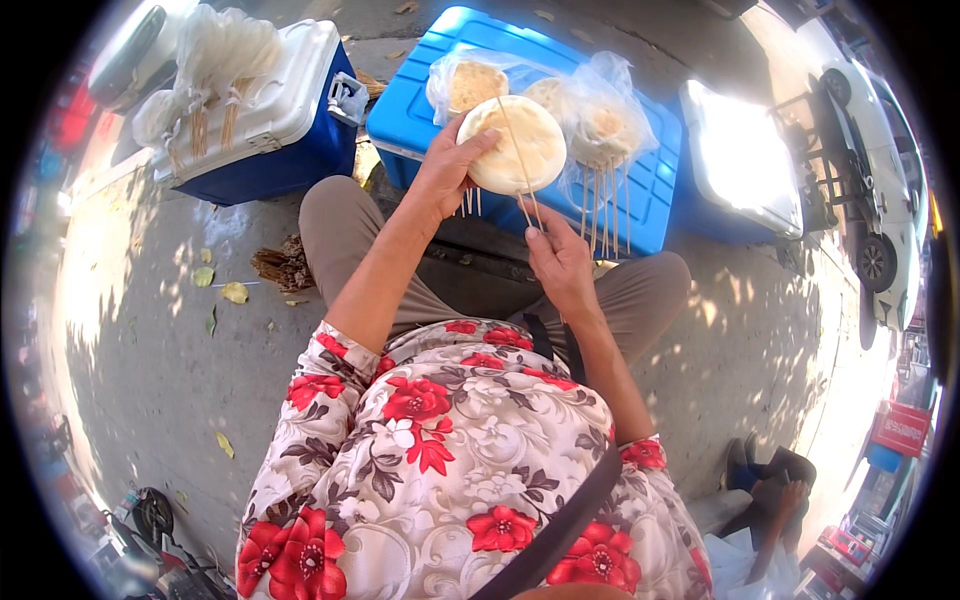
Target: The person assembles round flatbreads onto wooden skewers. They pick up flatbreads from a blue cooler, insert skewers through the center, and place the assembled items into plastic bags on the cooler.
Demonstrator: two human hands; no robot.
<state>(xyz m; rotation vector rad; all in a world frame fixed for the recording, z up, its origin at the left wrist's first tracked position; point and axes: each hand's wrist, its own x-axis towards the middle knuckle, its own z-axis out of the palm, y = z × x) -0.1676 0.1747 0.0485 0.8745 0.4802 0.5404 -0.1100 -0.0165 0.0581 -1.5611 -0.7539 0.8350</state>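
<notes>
My left hand (450,165) grips a round, pale flatbread (535,150) by its left edge, thumb on top. A thin wooden skewer (514,142) crosses the flatbread's face. Its lower end is pinched in the fingers of my right hand (562,258), just below the flatbread's edge. A second stick seems to show beside it there. Behind my hands, a bag of skewered flatbreads (604,128) lies on the blue box lid, sticks pointing toward me. Another browned flatbread (476,86) sits in clear plastic, partly behind the one I hold.
The bright blue box (640,215) stands before my knees. At left is a white-lidded cooler (298,90) bearing bagged skewers (214,112); another white-lidded cooler (745,150) stands right. A bundle of sticks (283,265) lies on the ground. Someone sits at the lower right (765,510).
</notes>
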